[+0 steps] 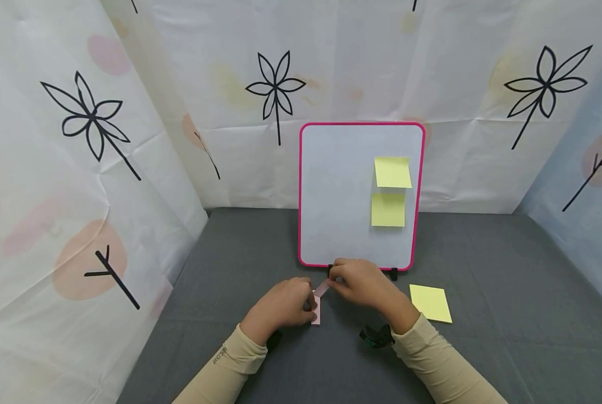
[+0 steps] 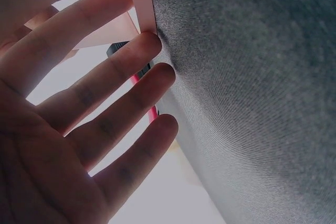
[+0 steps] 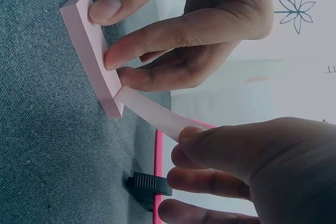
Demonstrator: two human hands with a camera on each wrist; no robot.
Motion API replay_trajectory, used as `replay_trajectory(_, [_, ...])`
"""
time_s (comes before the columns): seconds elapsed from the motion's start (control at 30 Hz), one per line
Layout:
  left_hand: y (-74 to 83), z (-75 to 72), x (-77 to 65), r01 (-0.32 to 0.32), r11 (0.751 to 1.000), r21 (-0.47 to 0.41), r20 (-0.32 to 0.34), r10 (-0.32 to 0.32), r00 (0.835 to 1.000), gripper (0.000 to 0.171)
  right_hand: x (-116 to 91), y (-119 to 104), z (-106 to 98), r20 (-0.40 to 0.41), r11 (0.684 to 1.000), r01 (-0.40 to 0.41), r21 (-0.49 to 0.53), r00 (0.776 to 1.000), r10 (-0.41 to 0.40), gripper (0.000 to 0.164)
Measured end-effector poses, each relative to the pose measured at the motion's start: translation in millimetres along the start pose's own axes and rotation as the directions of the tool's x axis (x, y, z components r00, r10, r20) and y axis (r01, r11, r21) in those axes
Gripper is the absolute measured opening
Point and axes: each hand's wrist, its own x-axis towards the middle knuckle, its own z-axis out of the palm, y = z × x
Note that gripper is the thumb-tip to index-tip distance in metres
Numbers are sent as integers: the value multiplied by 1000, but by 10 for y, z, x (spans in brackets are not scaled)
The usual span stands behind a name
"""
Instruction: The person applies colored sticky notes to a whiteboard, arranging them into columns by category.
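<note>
On the dark cloth lies a narrow pink sticky note pad [image 1: 317, 317], its long block shape plain in the right wrist view. My left hand [image 1: 283, 306] presses its thumb and fingertips onto the pad's top face, and in the left wrist view its other fingers reach out fairly straight. One thin pink sticky note [image 3: 152, 113] slants up from the pad's end, still joined there. My right hand [image 1: 361, 283] pinches this note's raised end between thumb and index finger; its other fingers stand apart, just before the whiteboard's lower edge.
Behind my hands a pink-framed whiteboard [image 1: 338, 196] stands on black feet [image 1: 394, 274]. An upper yellow note [image 1: 392, 172] and a lower yellow note [image 1: 388, 210] stick to its right half. A yellow sticky note pad [image 1: 431, 303] lies beside my right forearm. Patterned cloth walls enclose the table.
</note>
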Motion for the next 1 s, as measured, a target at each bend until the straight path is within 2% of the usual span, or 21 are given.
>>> replay_trajectory(0.6, [16,-6,-1,10,1000,-5,3,-10,1000,11,0,46,-39,-27,1000,-16,19,1000,16,4])
replay_trajectory(1.0, [9,13,-3,0,1000,1,-8,0,1000,10,-16,46,-56,-49,1000,-18,-7,999,18,6])
